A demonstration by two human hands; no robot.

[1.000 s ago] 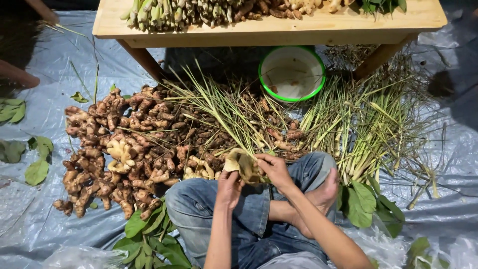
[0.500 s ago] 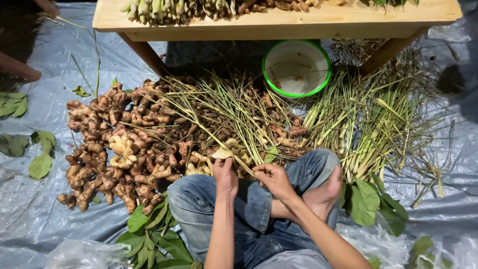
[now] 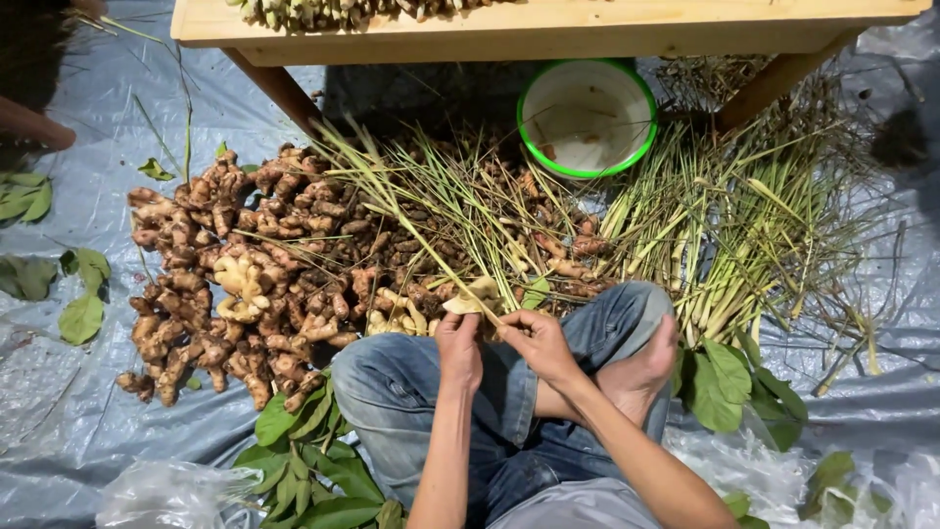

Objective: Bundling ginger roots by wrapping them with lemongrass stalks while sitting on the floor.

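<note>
I sit cross-legged in blue jeans on a grey plastic sheet (image 3: 98, 431). My left hand (image 3: 458, 345) and my right hand (image 3: 537, 340) are together above my knees, both closed on a pale ginger root (image 3: 472, 296) with a long green stalk running up and to the left. A big pile of brown ginger roots (image 3: 245, 274) lies just left of my hands. Beyond my fingers, green stalks (image 3: 460, 196) are strewn over the pile.
A white bowl with a green rim (image 3: 587, 118) stands under a wooden table (image 3: 548, 29) at the top. A heap of cut stalks (image 3: 744, 225) lies to the right. Green leaves (image 3: 313, 460) lie by my left knee. Another person's arm (image 3: 29, 122) shows at far left.
My hands have drawn closer together and a little higher over my knees. The root between them has turned, its stalk now pointing up-left. The view has tilted slightly downward.
</note>
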